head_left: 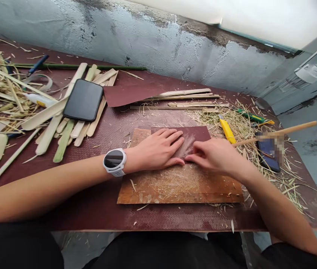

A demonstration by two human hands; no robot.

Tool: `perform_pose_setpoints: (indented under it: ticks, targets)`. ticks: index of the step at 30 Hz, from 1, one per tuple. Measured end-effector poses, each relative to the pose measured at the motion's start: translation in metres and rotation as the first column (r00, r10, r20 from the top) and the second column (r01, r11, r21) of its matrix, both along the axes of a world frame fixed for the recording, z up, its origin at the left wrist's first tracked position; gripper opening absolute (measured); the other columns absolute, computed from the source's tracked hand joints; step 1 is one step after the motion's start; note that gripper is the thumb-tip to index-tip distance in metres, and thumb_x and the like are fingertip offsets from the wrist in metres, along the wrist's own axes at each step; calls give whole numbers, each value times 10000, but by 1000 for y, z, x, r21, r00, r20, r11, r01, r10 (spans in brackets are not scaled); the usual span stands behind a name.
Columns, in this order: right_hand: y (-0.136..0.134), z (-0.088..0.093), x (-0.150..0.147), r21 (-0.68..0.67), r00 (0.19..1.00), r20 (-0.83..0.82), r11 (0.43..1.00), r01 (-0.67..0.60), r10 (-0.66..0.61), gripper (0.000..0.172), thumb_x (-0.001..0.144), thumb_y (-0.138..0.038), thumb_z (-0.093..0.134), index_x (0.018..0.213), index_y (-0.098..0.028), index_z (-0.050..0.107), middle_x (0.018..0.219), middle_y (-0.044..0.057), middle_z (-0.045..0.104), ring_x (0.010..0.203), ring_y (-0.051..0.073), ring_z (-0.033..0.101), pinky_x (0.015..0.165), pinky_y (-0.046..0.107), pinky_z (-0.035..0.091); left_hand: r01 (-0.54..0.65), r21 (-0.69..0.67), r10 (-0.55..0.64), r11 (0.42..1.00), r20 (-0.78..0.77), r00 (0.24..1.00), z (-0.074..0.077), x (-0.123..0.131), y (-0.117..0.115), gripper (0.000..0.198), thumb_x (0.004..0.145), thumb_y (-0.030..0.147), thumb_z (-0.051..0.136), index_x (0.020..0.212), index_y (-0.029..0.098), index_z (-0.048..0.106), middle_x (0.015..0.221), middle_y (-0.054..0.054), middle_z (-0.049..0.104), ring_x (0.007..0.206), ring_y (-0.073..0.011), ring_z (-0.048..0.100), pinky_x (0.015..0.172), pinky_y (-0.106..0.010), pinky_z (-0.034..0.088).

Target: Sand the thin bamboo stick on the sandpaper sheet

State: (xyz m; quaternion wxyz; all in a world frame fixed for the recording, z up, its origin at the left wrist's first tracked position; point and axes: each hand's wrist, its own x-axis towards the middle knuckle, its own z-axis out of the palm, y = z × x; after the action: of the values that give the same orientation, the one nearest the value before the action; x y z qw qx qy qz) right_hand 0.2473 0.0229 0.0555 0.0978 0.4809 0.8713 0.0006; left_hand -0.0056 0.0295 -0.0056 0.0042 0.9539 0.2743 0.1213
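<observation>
A wooden board [181, 186] lies near the table's front edge, with a dark red sheet [199, 133] on it that bears pale dusty streaks. My left hand [160, 149], with a grey watch on the wrist, rests flat on the sheet, fingers spread. To its right my right hand [213, 155] is closed in a pinch at the sheet, its thumb near my left thumb. What its fingers hold, if anything, is hidden. A light wooden stick [293, 129] extends to the right from behind my right hand.
A yellow cutter [227, 129], a green-handled tool [251, 116] and a phone [269, 153] lie among shavings at the right. Another phone [83, 100] rests on wooden strips [49, 136] at the left. A larger red sheet [130, 94] and thin strips [186, 98] are behind the board.
</observation>
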Motion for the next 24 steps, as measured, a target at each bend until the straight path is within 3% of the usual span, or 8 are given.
perform_pose_setpoints:
  ticks: [2,6,10,15,18,19,22,24]
  targets:
    - [0,0,0,-56,999,-31,998,-12,11,429,1007,-618,573,853,-234,689,796,53,761,701,222,669,637,333,335,-2,6,2,1000,-9,1000,1,0,0,872,1051,739,320,1487,15,532,1569,-268,509,1443,-407,507,1221,-511,385]
    - [4,0,2,54,993,-4,991,122,-122,440,1002,-622,585,823,-229,668,805,57,762,731,233,675,615,332,315,-8,5,8,1000,-6,1000,2,1,-1,866,1053,732,324,1499,18,522,1575,-262,505,1452,-407,499,1229,-507,377]
    - [1,1,0,-47,1000,-12,999,-9,9,439,1018,-621,560,863,-229,683,818,57,770,717,230,681,635,335,325,-6,-14,6,1000,-16,1000,3,0,-2,864,1042,743,350,1492,28,535,1576,-264,503,1450,-410,501,1223,-519,385]
    - [2,-1,-1,115,989,16,983,146,-148,417,1022,-583,575,858,-212,676,829,78,770,751,250,692,617,337,301,-20,5,21,1000,-26,999,2,-1,-1,885,1050,741,309,1499,10,529,1584,-260,496,1451,-424,496,1228,-528,384]
    - [2,-2,-1,-17,1000,-30,1000,-6,5,398,1045,-566,542,896,-225,683,852,48,781,733,229,694,641,340,330,0,22,1,1000,-23,1000,2,0,-1,892,1051,746,290,1471,4,553,1557,-257,527,1428,-412,519,1213,-515,403]
    - [2,-2,-1,-41,999,-43,999,-5,3,398,1045,-573,548,900,-228,682,866,39,785,742,221,697,647,336,336,-1,31,2,1000,-22,1000,2,0,-1,890,1052,744,289,1473,6,553,1554,-255,530,1425,-408,523,1210,-512,406]
    - [3,-1,0,62,993,1,991,119,-119,443,1034,-603,551,845,-218,660,827,54,768,749,236,694,622,331,306,-19,54,20,998,-30,999,2,1,-2,880,1057,736,294,1499,13,532,1568,-252,518,1435,-404,518,1215,-511,399]
    - [2,0,-1,79,995,26,992,93,-95,428,1040,-584,544,856,-214,655,829,64,768,746,243,696,623,334,297,-21,58,23,998,-39,999,2,1,-2,883,1055,741,290,1495,17,538,1566,-249,521,1434,-398,520,1214,-505,401]
